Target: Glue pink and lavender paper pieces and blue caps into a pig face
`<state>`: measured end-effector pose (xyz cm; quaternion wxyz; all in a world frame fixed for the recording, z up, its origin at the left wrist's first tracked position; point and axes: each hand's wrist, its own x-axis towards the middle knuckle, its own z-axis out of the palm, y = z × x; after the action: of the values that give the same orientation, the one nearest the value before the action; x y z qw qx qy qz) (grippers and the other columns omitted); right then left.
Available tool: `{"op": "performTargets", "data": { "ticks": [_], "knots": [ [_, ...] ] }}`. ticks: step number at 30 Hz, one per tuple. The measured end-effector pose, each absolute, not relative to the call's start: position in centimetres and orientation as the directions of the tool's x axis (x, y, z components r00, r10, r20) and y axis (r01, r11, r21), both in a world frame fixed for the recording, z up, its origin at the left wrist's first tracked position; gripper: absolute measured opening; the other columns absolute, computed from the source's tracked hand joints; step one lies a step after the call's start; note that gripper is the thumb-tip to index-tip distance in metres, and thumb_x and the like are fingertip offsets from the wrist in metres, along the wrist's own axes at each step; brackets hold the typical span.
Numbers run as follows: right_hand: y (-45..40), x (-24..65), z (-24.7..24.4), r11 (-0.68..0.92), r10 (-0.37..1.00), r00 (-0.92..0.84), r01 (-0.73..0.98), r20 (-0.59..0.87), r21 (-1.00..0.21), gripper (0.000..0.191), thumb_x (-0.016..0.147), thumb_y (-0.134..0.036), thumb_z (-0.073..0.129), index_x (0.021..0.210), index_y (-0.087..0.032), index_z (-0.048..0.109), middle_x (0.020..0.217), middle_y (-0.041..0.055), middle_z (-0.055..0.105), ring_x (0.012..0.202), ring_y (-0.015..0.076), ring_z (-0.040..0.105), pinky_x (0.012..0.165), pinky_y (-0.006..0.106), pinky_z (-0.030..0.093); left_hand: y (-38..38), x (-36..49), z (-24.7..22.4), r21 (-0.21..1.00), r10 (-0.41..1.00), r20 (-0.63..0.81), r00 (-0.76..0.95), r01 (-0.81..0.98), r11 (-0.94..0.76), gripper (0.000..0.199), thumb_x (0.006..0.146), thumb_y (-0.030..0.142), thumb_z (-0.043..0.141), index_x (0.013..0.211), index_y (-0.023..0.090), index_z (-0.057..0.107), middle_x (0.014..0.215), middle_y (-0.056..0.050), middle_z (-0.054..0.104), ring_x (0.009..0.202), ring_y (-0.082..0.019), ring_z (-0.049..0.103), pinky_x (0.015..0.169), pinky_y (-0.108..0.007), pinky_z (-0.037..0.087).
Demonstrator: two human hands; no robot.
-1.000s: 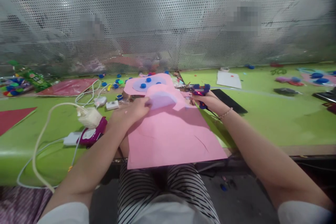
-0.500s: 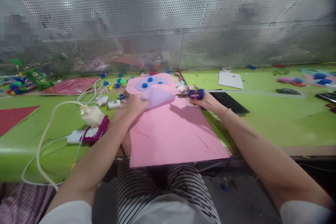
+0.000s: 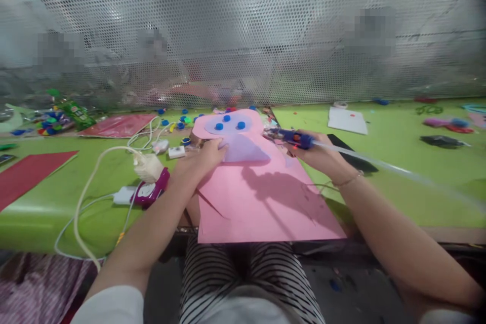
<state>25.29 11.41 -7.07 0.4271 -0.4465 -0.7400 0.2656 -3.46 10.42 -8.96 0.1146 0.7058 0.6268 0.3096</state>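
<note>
The left hand [image 3: 212, 155] pinches the left end of a lilac piece [image 3: 246, 149] between thumb and fingers, apparently to steady it from the edge and leave most of its face uncovered. The piece sits just right of those fingers, over a pink sheet [image 3: 261, 212] that spreads toward the wearer; its near edge looks slightly raised.

Across from it, the right hand [image 3: 322, 154] wraps its fingers around a glue gun [image 3: 298, 138], nozzle turned toward the left fingers and close to the piece's right end. Whether the two touch, or a finger presses the trigger, cannot be told. A clear stick [image 3: 379, 165] juts from the gun's back past the right wrist, a grip that seems to leave it room to slide.

Just beyond the left fingers, a pink cutout [image 3: 257, 121] bears a lilac oval [image 3: 230, 128] with three blue discs [image 3: 241, 125], perhaps faced up for a clear view. Left of those fingers, on the table [image 3: 402, 200], a white plug [image 3: 147, 168] stands in a purple socket [image 3: 161, 187], probably set aside to spare the sheet its cables.
</note>
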Motion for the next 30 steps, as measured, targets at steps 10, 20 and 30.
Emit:
{"op": "performTargets", "data": {
  "ticks": [10,20,30],
  "knots": [
    [9.7,22.3,-8.3,0.599,0.800,-0.386,0.558,0.459,-0.574,0.024,0.074,-0.043,0.061,0.078,-0.020,0.056,0.073,0.0064,0.062,0.065,0.0198,0.058,0.057,0.031,0.045,9.6,-3.7,-7.8,0.659,0.719,0.608,-0.336,0.719,-0.222,0.027,0.089,0.037,0.036,0.094,0.017,0.054,0.099,-0.011,0.063,0.097,-0.023,0.057,0.087,-0.034,0.042],
    [9.7,23.8,-7.6,0.707,0.681,-0.375,0.559,0.629,-0.432,0.018,0.075,-0.036,0.061,0.076,-0.020,0.053,0.070,0.0025,0.057,0.063,0.0165,0.053,0.059,0.028,0.039,8.0,-2.1,-8.3,0.551,0.761,0.635,-0.129,0.766,-0.330,0.039,0.085,0.022,0.037,0.121,0.012,0.045,0.114,-0.013,0.060,0.112,-0.023,0.052,0.098,-0.036,0.038],
    [8.6,22.3,-7.6,0.611,0.771,-0.572,0.538,0.281,-0.581,0.020,0.072,-0.038,0.062,0.065,-0.020,0.055,0.063,0.0016,0.058,0.057,0.0147,0.051,0.054,0.027,0.039,9.1,-2.4,-8.3,0.524,0.914,0.098,0.393,0.761,-0.383,0.046,0.064,0.013,0.051,0.109,0.016,0.061,0.115,-0.007,0.061,0.101,-0.020,0.058,0.088,-0.029,0.046]
  ]
}}
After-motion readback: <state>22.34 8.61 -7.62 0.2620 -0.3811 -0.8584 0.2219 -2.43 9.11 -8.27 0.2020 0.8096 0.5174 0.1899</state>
